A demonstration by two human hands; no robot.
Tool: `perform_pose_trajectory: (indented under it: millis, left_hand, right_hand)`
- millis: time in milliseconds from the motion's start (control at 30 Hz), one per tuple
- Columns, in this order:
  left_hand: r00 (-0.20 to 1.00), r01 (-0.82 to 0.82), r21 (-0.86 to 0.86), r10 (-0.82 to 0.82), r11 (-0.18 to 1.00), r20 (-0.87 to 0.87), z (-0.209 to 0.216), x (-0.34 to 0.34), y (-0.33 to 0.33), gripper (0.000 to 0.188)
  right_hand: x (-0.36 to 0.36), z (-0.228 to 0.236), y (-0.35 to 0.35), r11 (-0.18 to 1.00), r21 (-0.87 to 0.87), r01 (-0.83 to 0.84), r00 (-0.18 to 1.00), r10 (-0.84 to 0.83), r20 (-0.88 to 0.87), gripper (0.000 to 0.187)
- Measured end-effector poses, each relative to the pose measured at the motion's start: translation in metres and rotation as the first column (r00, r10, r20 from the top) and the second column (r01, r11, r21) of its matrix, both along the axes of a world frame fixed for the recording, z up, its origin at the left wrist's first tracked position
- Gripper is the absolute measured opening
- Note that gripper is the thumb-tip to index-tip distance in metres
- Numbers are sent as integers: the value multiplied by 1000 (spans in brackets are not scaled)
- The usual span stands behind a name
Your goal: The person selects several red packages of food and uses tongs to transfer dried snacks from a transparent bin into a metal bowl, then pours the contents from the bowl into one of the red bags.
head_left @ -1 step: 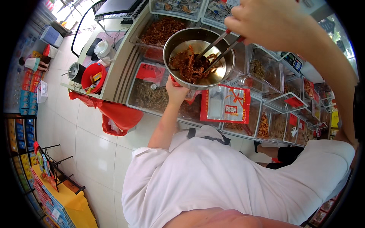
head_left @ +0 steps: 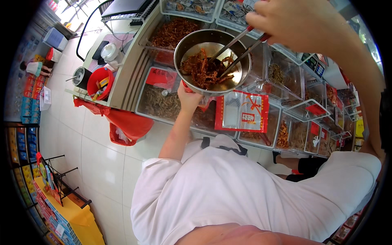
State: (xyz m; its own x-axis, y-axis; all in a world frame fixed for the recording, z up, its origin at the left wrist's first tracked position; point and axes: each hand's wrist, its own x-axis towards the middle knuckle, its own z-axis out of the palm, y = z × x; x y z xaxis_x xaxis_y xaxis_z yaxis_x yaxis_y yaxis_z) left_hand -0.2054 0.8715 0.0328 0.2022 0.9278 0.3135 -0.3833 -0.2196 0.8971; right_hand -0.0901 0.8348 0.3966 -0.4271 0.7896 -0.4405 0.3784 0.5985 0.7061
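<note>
My left hand (head_left: pixel 189 98) grips a round steel bowl (head_left: pixel 185 45) from below and holds it up over the counter bins. Reddish-brown strips of food (head_left: pixel 200 71) lie heaped in the bowl. My right hand (head_left: pixel 302 24) comes in from the upper right and is closed on metal tongs (head_left: pixel 234 47) with red grips. The tong tips reach down into the strips. A red and clear printed bag (head_left: pixel 241 111) hangs just under the bowl, against the bins.
Clear bins of dried food (head_left: pixel 163 104) run along the counter, some with red scoops. To the left are a red bucket (head_left: pixel 100 83) and a red plastic bag (head_left: pixel 126 126). Goods shelves (head_left: pixel 24 134) and a yellow display (head_left: pixel 79 222) line the tiled floor. Another person's leg (head_left: pixel 300 165) stands right.
</note>
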Motion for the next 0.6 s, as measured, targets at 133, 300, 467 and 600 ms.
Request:
perform_pose_trajectory:
  millis: [133,300,467,600]
  left_hand:
    - [1000,26,-57,-25,998,9,-4,5,1,47]
    - [999,31,-79,-32,996,-20,-9,10,4,47]
    - [997,19,-35,-22,999,-73,-13,14,5,48]
    - [999,8,-37,-10,999,-51,-16,12,4,49]
  right_hand:
    - [11,23,-17,984,137,117,989,-127,70,8]
    - [22,44,-25,963,195,186,969,-213,123,9]
    - [24,41,-25,966,175,189,966,-215,144,10]
    - [27,25,-14,980,134,146,977,-164,136,11]
